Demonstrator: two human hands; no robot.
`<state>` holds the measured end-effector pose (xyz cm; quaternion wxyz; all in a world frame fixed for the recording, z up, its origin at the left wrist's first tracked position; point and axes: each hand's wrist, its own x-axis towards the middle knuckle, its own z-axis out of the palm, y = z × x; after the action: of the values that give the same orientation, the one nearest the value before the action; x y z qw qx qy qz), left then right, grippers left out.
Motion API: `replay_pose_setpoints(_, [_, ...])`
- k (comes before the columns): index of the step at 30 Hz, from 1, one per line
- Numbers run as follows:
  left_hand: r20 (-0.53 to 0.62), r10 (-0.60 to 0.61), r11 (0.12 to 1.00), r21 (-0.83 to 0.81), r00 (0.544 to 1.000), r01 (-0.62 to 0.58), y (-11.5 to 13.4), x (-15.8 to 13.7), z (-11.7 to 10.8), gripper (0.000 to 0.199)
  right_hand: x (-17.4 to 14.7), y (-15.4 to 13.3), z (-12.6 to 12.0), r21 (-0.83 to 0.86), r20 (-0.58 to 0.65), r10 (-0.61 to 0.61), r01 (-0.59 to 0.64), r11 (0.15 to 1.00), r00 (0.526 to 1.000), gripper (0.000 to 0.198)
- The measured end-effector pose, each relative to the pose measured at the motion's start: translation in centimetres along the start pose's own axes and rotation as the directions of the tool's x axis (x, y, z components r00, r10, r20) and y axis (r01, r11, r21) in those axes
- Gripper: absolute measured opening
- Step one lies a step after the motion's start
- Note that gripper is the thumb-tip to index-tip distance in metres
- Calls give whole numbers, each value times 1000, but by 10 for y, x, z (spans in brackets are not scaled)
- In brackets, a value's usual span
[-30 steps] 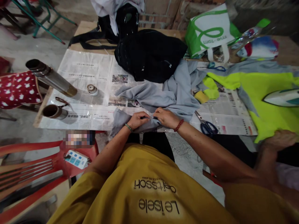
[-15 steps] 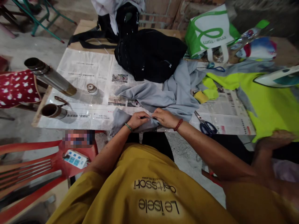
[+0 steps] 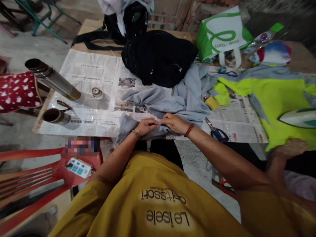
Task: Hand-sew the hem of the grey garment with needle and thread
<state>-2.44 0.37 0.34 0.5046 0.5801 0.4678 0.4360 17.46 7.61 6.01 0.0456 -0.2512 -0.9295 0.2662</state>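
With both my hands I pinch the grey cloth, which lies at the near edge of the desk, directly in front of my body. My left hand is closed on it, and so is my right hand; their fingertips almost meet. What exactly sits between the fingertips is too small to tell. Taking my hands as the centre of the clock, more grey fabric spreads in folds from 12 to 2 o'clock; I cannot tell if it is the same piece. Behind it, at 12 o'clock, is the black bag. The scissors lie at 3 o'clock, on the newspaper, near my right wrist. Farther at 3 o'clock, the iron is on the lime garment, and another person's hand is at its near edge. The cup stands at 9 o'clock; the flask and the small lid are at 10. At 8 o'clock, below the desk, the red chair carries a power strip.
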Motion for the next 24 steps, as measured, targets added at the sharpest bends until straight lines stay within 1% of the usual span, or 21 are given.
replay_pose_setpoints(3, [-3,11,1000,-2,1000,-11,0,0,0,16,2,-3,-6,32,32,22,-23,999,999,30])
replay_pose_setpoints(5, [-2,12,1000,5,1000,-12,0,0,0,17,4,-5,-10,110,45,50,-55,992,998,29])
replay_pose_setpoints(7, [4,11,1000,21,1000,-11,0,0,-1,17,7,-6,-13,239,60,154,-164,957,986,26])
replay_pose_setpoints(8, [8,12,1000,29,1000,-12,0,0,-1,17,8,-7,-14,319,73,232,-243,916,970,25])
replay_pose_setpoints(9, [12,15,999,35,1000,-15,0,0,-2,16,10,-8,-15,407,95,311,-322,855,946,24])
replay_pose_setpoints(11, [25,23,999,39,999,-24,1,1,-2,16,13,-11,-16,583,144,429,-427,691,892,25])
replay_pose_setpoints(13, [32,30,999,35,999,-31,1,1,-2,17,17,-15,-16,723,174,484,-445,529,858,28])
replay_pose_setpoints(14, [32,35,999,32,999,-36,1,1,-2,17,19,-17,-16,770,184,502,-441,461,845,28])
replay_pose_setpoints(16, [34,46,999,24,998,-47,0,1,-2,17,22,-22,-14,819,215,543,-453,353,812,22])
replay_pose_setpoints(18, [37,54,998,17,998,-54,0,1,-2,18,25,-26,-12,827,262,581,-490,277,770,15])
replay_pose_setpoints(20, [41,60,998,16,997,-61,-1,1,-1,18,27,-29,-10,817,281,613,-519,251,739,14])
replay_pose_setpoints(24, [30,74,997,30,997,-75,0,1,-2,18,31,-34,-10,768,265,668,-572,290,695,15])
